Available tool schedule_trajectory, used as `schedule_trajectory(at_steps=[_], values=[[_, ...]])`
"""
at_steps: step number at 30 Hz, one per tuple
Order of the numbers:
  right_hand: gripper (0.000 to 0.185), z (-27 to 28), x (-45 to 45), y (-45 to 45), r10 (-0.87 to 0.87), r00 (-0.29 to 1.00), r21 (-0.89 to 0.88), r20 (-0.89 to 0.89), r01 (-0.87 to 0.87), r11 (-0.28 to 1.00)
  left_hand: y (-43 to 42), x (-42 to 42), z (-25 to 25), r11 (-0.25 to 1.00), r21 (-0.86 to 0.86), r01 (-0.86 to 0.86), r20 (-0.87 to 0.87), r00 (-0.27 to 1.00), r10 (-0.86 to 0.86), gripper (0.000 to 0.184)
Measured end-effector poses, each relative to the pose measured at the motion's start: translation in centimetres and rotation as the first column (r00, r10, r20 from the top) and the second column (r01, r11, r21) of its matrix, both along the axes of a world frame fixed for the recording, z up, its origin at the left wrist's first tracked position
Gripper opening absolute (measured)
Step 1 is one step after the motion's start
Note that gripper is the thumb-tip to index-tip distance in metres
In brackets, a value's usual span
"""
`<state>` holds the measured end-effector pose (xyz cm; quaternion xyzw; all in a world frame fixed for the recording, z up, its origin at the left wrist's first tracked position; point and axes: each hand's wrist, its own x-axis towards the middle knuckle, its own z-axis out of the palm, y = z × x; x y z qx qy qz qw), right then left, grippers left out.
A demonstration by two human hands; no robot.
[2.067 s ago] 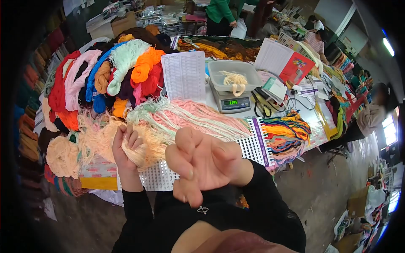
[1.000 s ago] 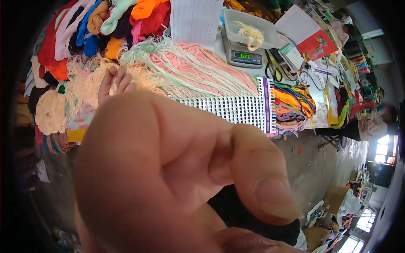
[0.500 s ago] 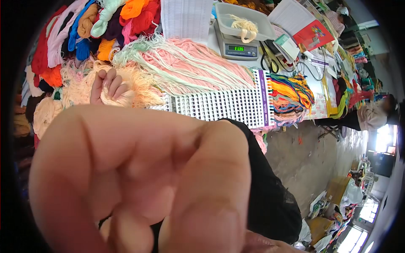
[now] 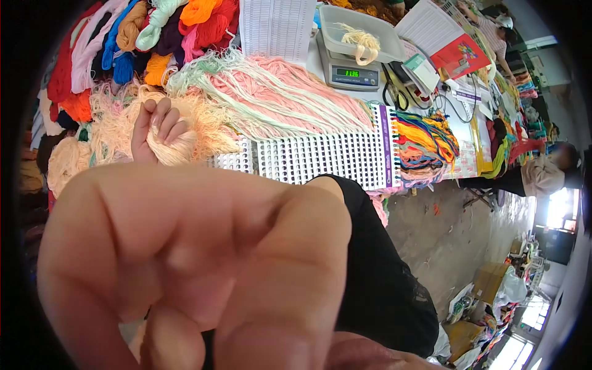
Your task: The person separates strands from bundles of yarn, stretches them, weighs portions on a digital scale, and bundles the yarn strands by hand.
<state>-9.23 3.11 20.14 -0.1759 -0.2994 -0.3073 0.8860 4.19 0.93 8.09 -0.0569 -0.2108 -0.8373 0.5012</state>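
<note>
My left hand [image 4: 161, 123] is closed around a bundle of peach yarn [image 4: 174, 150], its fingers curled over the strands. More loose peach yarn [image 4: 209, 123] lies around it on the table. Very near the camera, my right hand [image 4: 197, 228] fills the lower left of the head view, blurred, with its fingers bent and drawn together. What its fingertips touch, if anything, cannot be made out. Beyond both hands, pink and pale green yarn strands [image 4: 290, 92] lie across a white perforated card [image 4: 327, 154].
Coloured yarn skeins [image 4: 126, 37] are piled at the upper left. A digital scale [image 4: 351, 77] carries a plastic tray [image 4: 382, 31] with cream yarn. Scissors [image 4: 394, 95], papers and multicoloured threads [image 4: 425, 139] lie to the right. Another person [image 4: 542, 172] is at the far right.
My right hand has shifted slightly left and down in view. My left hand keeps its hold on the peach yarn, and the table scene has moved only a little.
</note>
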Motion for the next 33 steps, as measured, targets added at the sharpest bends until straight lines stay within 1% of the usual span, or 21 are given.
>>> schedule_trajectory(at_steps=[4, 8, 9, 13, 14, 16, 18, 19, 20, 21, 22, 23, 24, 25, 26, 27, 28, 29, 30, 32, 33], values=[[0.021, -0.1, -0.7, -1.5, -0.027, 0.999, -0.006, -0.017, 0.027, 1.0, -3.9, 2.2, -1.1, 0.948, 0.231, -0.219, -0.073, 0.968, 0.242, 0.021], [0.02, 0.0, -1.8, -3.0, -0.077, 0.997, -0.013, -0.03, 0.076, 0.997, -5.6, 3.6, -1.6, 0.878, 0.351, -0.325, -0.051, 0.93, 0.365, 0.021], [0.02, -0.1, -1.9, -3.0, -0.077, 0.996, -0.007, -0.034, 0.077, 0.997, -5.6, 3.7, -1.8, 0.882, 0.348, -0.317, -0.046, 0.934, 0.354, 0.021], [0.019, -0.1, -0.8, -0.8, -0.026, 0.998, 0.018, -0.053, 0.027, 0.999, -6.3, 3.9, -2.5, 0.994, 0.073, -0.08, -0.061, 0.995, 0.085, 0.016], [0.019, -0.2, -0.4, -0.4, -0.017, 0.998, 0.025, -0.065, 0.019, 0.999, -6.1, 3.6, -2.2, 0.994, 0.076, -0.072, -0.06, 0.995, 0.077, 0.016], [0.019, -0.4, -0.4, -0.2, -0.023, 0.993, 0.043, -0.113, 0.028, 0.999, -5.3, 2.8, -0.8, 0.989, 0.095, -0.114, -0.052, 0.991, 0.12, 0.017], [0.018, -1.4, -1.2, -1.0, -0.075, 0.966, 0.049, -0.248, 0.09, 0.995, -4.3, 1.7, 0.5, 0.981, 0.108, -0.164, -0.044, 0.985, 0.169, 0.025], [0.018, -2.2, -2.0, -1.6, -0.134, 0.926, 0.022, -0.352, 0.152, 0.988, -4.0, 0.9, 0.7, 0.942, 0.088, -0.325, -0.023, 0.945, 0.328, 0.024], [0.015, -3.8, -2.9, -2.7, -0.313, 0.841, -0.138, -0.442, 0.281, 0.95, -4.7, 2.1, -1.3, 0.954, 0.049, -0.295, -0.106, 0.948, 0.299, 0.024], [0.025, -6.2, -4.3, -3.9, -0.544, 0.664, -0.332, -0.513, 0.431, 0.839, -5.0, 2.6, -1.3, 0.961, -0.031, -0.274, -0.076, 0.96, 0.271, 0.025], [0.019, -8.8, -6.6, -6.0, -0.745, 0.363, -0.57, -0.56, 0.484, 0.664, -5.1, 2.9, -1.2, 0.961, -0.108, -0.255, -0.047, 0.967, 0.251, 0.025], [0.015, -10.3, -8.9, -7.5, -0.774, 0.078, -0.64, -0.628, 0.514, 0.571, -4.8, 2.9, -1.1, 0.953, -0.105, -0.283, -0.029, 0.959, 0.281, 0.026], [0.014, -13.5, -12.0, -10.0, -0.755, -0.134, -0.674, -0.641, 0.569, 0.471, -4.6, 2.7, -1.2, 0.949, -0.104, -0.298, -0.043, 0.954, 0.295, 0.026], [0.014, -15.9, -15.0, -12.0, -0.677, -0.363, -0.723, -0.64, 0.583, 0.371, -4.5, 2.5, -1.2, 0.945, -0.07, -0.318, -0.028, 0.948, 0.317, 0.026], [0.015, -18.7, -18.6, -14.0, -0.583, -0.577, -0.806, -0.572, 0.528, 0.267, -4.3, 2.5, -1.2, 0.943, -0.033, -0.33, -0.008, 0.944, 0.33, 0.027], [0.017, -21.2, -21.7, -15.5, -0.547, -0.668, -0.856, -0.505, 0.471, 0.215, -4.2, 2.4, -1.4, 0.944, -0.033, -0.329, -0.013, 0.944, 0.329, 0.027], [0.019, -23.0, -24.3, -17.0, -0.507, -0.748, -0.9, -0.428, 0.406, 0.161, -4.4, 2.3, -1.5, 0.965, -0.036, -0.26, -0.013, 0.966, 0.259, 0.029], [0.021, -24.4, -26.3, -18.4, -0.5, -0.792, -0.936, -0.35, 0.318, 0.151, -4.5, 2.2, -1.7, 0.981, -0.04, -0.19, -0.011, 0.982, 0.19, 0.03], [0.024, -25.5, -27.5, -19.6, -0.49, -0.828, -0.962, -0.271, 0.23, 0.144, -4.7, 2.1, -2.0, 0.981, -0.068, -0.181, -0.008, 0.984, 0.181, 0.032], [0.024, -26.3, -27.5, -21.7, -0.495, -0.811, -0.948, -0.313, 0.295, 0.117, -4.5, 2.0, -2.1, 0.984, -0.073, -0.165, 0.001, 0.986, 0.165, 0.032], [0.025, -26.6, -27.4, -22.6, -0.496, -0.795, -0.937, -0.348, 0.317, 0.148, -4.4, 2.1, -2.0, 0.987, -0.071, -0.146, 0.012, 0.989, 0.147, 0.032]])
